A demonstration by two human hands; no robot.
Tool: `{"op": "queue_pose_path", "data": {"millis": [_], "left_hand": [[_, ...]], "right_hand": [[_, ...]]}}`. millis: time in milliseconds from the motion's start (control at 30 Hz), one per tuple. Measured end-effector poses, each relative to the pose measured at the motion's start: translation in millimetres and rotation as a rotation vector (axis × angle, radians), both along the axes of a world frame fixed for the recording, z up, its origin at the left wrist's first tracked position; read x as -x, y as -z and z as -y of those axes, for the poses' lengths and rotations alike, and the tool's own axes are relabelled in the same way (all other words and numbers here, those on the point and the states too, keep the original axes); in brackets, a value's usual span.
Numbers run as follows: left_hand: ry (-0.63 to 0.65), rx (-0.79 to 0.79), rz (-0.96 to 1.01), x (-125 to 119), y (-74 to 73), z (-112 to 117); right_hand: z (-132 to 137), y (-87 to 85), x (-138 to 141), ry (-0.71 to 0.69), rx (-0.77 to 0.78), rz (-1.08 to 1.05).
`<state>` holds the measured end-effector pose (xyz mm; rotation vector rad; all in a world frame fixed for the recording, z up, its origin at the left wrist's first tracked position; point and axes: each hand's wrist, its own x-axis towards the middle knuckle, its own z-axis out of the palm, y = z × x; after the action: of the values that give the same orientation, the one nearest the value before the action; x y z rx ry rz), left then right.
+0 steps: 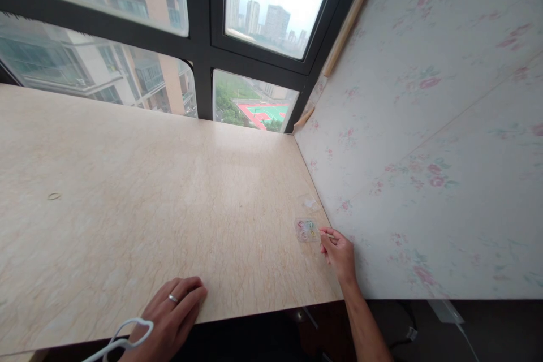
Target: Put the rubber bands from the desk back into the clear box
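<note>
A small clear plastic box (306,229) with several coloured paper clips inside lies on the marble-patterned tabletop (169,192), close to the right wall. My right hand (338,253) is at the box's right edge, fingers curled and fingertips touching it. A second clear piece, perhaps its lid (309,202), lies just beyond. My left hand (172,317) rests flat on the near edge of the table, fingers together and stretched out, a ring on one finger. A white cable (123,340) loops across its wrist.
A rubber band (54,196) lies far left on the tabletop. A floral-papered wall (424,153) bounds the table on the right; a dark-framed window (203,51) runs along the back. Cables (407,334) hang below the table's right corner.
</note>
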<state>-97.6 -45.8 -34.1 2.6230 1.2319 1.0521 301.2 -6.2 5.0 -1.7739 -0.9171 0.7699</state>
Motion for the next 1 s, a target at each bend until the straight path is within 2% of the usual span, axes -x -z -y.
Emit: {"op": "queue_pose_path", "data": {"millis": [267, 467, 633, 733, 900, 1000], "left_hand": [[-0.018, 0.008, 0.001, 0.2, -3.4, -0.6], [-0.014, 0.057, -0.024, 2.7, 0.8, -0.4], [-0.082, 0.112, 0.110, -0.8, 7.0, -2.9], [-0.133, 0.206, 0.212, -4.4, 2.6, -7.5], [-0.226, 0.405, 0.372, -10.7, -21.1, -18.8], [-0.386, 0.498, 0.502, -10.5, -35.2, -28.8]], "right_hand": [[0.1, 0.0, 0.8, -0.007, -0.017, -0.012], [3.4, -3.6, 4.1, 0.005, -0.036, -0.028], [9.0, -8.1, 10.0, -0.016, -0.047, -0.013], [15.0, -4.2, 18.7, -0.108, -0.042, 0.024], [26.7, 11.6, 36.6, -0.436, -0.050, 0.125], [30.6, 17.8, 39.0, -0.518, -0.044, 0.181]]}}
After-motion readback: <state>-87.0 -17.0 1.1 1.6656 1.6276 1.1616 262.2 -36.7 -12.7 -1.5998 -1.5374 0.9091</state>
